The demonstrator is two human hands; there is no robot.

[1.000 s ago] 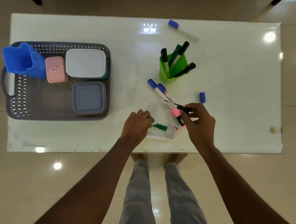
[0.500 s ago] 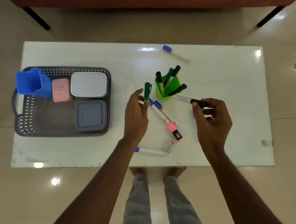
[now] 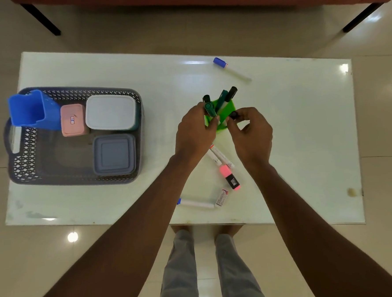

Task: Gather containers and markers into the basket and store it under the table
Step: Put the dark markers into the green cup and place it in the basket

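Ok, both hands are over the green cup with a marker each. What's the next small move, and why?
Probably let go of both markers into the green cup. The left hand holds a green-capped marker at its mouth and the right hand pinches a black-capped marker at its rim, both nearly in. Loose markers still lie on the table, so the hands are needed next.

The left hand (image 3: 195,131) and right hand (image 3: 250,133) cover the near side of the green cup (image 3: 228,107) and the lower ends of the markers each holds. Two white markers (image 3: 218,156) run under the hands, caps hidden. Print on the pink highlighter (image 3: 229,177) is unreadable.
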